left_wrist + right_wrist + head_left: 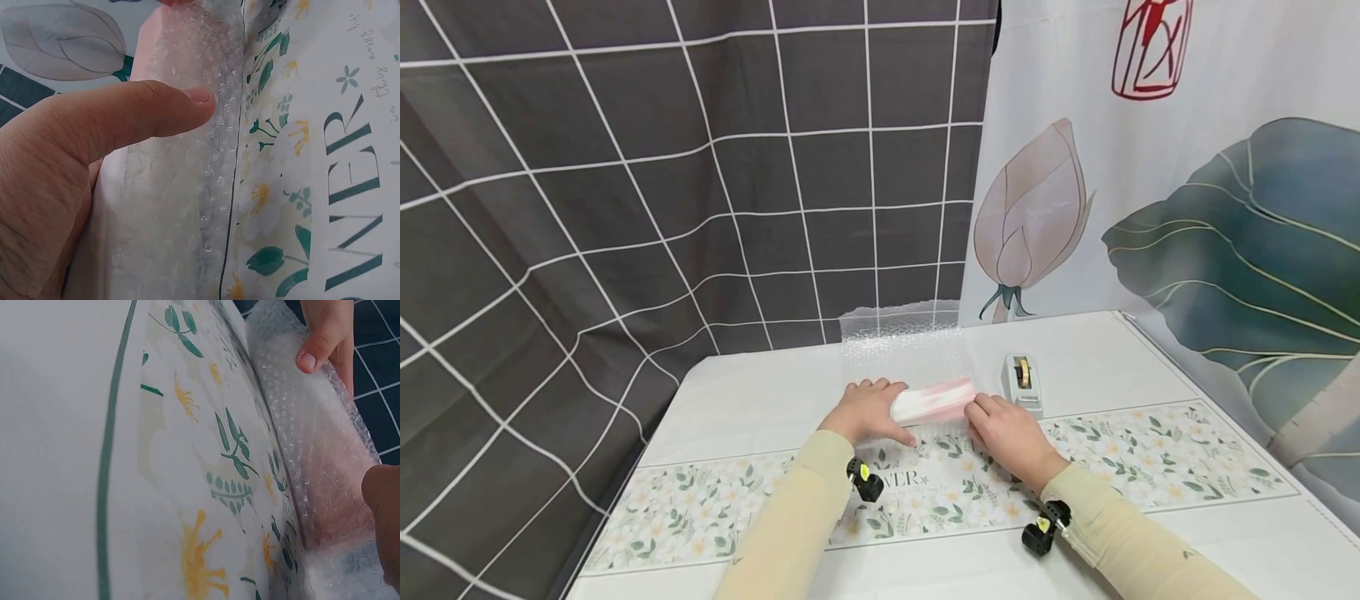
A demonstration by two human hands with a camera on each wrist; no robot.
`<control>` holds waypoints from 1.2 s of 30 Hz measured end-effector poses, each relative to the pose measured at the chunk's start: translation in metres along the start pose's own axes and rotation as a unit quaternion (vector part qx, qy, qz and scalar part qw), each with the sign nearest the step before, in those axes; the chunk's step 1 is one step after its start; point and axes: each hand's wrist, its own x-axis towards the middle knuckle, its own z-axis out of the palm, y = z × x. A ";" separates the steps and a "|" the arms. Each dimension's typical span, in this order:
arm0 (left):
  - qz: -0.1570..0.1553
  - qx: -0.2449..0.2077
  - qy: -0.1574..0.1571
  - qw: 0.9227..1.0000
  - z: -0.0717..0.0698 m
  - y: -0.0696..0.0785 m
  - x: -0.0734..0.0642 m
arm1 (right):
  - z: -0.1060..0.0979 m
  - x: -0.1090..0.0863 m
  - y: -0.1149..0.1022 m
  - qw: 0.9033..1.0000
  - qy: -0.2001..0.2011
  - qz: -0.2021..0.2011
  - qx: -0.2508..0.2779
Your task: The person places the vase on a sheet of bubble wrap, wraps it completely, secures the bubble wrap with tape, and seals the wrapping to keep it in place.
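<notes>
A pink-and-white box (931, 402) lies on a sheet of bubble wrap (906, 357), which spreads beyond it toward the far table edge. Bubble wrap (215, 169) also covers the box's near side. My left hand (868, 410) grips the left part of the box, its thumb pressing the wrap on the near side and its other fingers beyond the box. At the pink right end, my right hand (1009, 435) pinches the wrap with curled fingers; its fingertips are partly hidden in the right wrist view, where only a piece of the hand (385, 512) shows.
A light tape dispenser (1022, 383) with a yellowish roll stands just right of the wrap, beyond my right hand. The white tablecloth (760, 396) carries a floral band (700, 512). A dark grid curtain (715, 183) hangs behind the table, beside a white flowered curtain (1075, 275).
</notes>
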 end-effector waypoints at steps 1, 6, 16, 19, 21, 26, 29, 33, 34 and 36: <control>-0.001 0.000 -0.001 1.000 0.000 0.000 0.000 | 0.000 0.000 0.000 1.000 0.003 0.001 0.001; -0.001 -0.001 -0.002 1.000 0.003 0.000 -0.001 | 0.000 -0.001 0.000 1.000 0.013 0.007 0.006; -0.007 0.022 0.002 1.000 0.002 0.004 -0.005 | -0.002 -0.002 0.000 1.000 -0.001 0.021 0.010; -0.009 0.024 0.003 1.000 0.002 0.005 -0.005 | -0.002 0.000 0.001 1.000 -0.002 0.023 0.012; -0.010 0.027 0.003 1.000 0.002 0.005 -0.005 | -0.002 0.000 0.002 1.000 -0.002 0.024 0.011; -0.012 0.014 -0.002 1.000 0.000 0.006 -0.006 | -0.001 0.003 0.002 1.000 0.002 0.027 0.009; -0.012 0.006 -0.004 1.000 -0.001 0.006 -0.006 | -0.002 0.004 0.002 1.000 0.005 0.027 0.008; -0.010 0.000 -0.005 1.000 -0.002 0.005 -0.007 | -0.002 0.004 0.002 1.000 0.006 0.028 0.004; -0.010 0.000 -0.004 1.000 -0.002 0.005 -0.007 | -0.002 0.004 0.002 1.000 0.005 0.029 0.003; -0.006 -0.002 -0.001 1.000 -0.002 0.005 -0.008 | -0.002 0.004 0.002 1.000 0.007 0.027 0.001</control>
